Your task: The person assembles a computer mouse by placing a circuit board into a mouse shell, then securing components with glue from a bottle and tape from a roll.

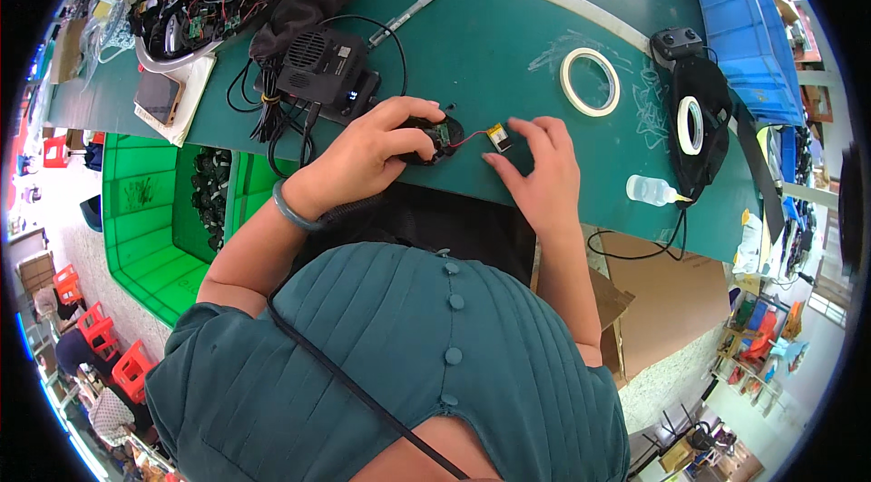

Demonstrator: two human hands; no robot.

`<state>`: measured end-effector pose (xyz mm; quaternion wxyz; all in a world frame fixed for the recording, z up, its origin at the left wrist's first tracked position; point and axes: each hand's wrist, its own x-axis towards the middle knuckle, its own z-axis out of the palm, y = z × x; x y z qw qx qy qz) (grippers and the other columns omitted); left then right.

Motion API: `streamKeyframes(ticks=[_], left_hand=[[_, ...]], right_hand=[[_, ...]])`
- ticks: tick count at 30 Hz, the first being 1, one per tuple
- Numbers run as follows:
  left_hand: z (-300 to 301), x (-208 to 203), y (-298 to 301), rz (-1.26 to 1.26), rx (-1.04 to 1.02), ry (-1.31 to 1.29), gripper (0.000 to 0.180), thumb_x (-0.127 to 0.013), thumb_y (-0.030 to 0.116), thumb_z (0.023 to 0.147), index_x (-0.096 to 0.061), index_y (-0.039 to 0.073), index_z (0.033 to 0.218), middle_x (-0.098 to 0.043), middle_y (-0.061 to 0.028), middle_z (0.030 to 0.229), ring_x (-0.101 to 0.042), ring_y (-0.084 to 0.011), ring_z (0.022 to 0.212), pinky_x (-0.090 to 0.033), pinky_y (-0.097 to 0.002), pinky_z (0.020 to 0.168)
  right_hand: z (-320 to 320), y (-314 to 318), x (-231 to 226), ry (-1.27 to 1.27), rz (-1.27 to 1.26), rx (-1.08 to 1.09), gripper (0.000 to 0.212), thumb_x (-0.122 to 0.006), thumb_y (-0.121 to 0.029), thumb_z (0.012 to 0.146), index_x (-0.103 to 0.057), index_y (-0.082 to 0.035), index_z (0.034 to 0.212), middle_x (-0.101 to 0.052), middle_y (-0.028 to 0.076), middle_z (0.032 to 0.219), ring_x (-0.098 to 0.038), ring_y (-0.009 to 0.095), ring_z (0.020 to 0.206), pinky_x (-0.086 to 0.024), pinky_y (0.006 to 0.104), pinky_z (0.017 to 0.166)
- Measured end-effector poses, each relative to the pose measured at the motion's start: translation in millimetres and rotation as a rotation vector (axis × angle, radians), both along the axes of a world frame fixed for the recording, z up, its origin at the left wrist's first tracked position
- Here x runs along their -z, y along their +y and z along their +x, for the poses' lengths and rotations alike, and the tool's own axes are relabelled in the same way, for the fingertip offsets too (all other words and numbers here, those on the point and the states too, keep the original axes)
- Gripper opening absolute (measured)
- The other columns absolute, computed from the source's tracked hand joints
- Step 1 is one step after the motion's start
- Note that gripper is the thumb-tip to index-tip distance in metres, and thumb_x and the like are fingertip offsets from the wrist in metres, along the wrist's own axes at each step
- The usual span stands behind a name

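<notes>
My left hand (367, 146) is closed on a small black housing (456, 130) with a green circuit board (442, 134) exposed inside it, near the front edge of the green bench (481, 37). Thin red wires run right from the housing to a small silver battery (500, 138) with a yellow end, which appears to lie on the bench. Just right of the battery is my right hand (547, 169), thumb and fingers apart and nothing held between them. The left fingers cover part of the housing.
A black vented box (318, 69) with cables stands behind my left hand. A pen-like tool (408, 15) lies beyond it. At right are a tape roll (567, 83), a squeeze bottle (650, 190) and a black bag (697, 123). A green crate (136, 228) sits below left.
</notes>
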<state>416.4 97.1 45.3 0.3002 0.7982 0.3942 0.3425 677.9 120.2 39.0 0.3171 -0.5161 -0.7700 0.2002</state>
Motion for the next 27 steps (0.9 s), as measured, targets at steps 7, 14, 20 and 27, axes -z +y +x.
streamKeyframes(ticks=[7,14,20,27], left_hand=[[12,9,-4,0.107,-0.193,-0.108,0.031,-0.067,-0.013,0.070,-0.069,0.010,0.089,-0.062,-0.0094,0.115,-0.064,-0.0302,0.100,-0.055,-0.0362,0.083],[44,6,40,0.054,-0.257,-0.175,0.027,-0.071,-0.012,0.075,-0.070,0.006,0.096,-0.061,-0.0126,0.114,-0.064,-0.0295,0.103,-0.053,-0.0352,0.089],[50,17,60,0.041,-0.109,-0.259,0.023,-0.059,-0.016,0.077,-0.065,0.004,0.088,-0.062,-0.0119,0.115,-0.065,-0.0276,0.103,-0.053,-0.0347,0.090],[24,11,34,-0.154,-0.145,-0.108,0.018,-0.059,-0.015,0.075,-0.058,0.002,0.078,-0.061,-0.0115,0.118,-0.064,-0.0272,0.108,-0.052,-0.0340,0.091]], right_hand=[[1,1,5,0.135,-0.186,0.050,0.022,-0.080,-0.008,0.078,-0.063,-0.003,0.090,-0.062,0.007,0.087,-0.060,0.020,0.071,-0.048,0.0315,0.063],[21,-7,19,0.521,-0.334,0.062,0.019,-0.079,0.002,0.076,-0.064,-0.003,0.086,-0.060,0.001,0.076,-0.055,0.008,0.065,-0.045,0.0224,0.059],[24,-19,4,0.383,-0.237,-0.119,0.020,-0.078,0.006,0.075,-0.063,-0.002,0.085,-0.061,0.003,0.082,-0.055,0.010,0.066,-0.046,0.0229,0.060],[40,-22,2,0.252,-0.273,-0.036,0.018,-0.079,0.002,0.077,-0.064,-0.001,0.086,-0.063,0.005,0.084,-0.057,0.009,0.068,-0.046,0.0233,0.060]])
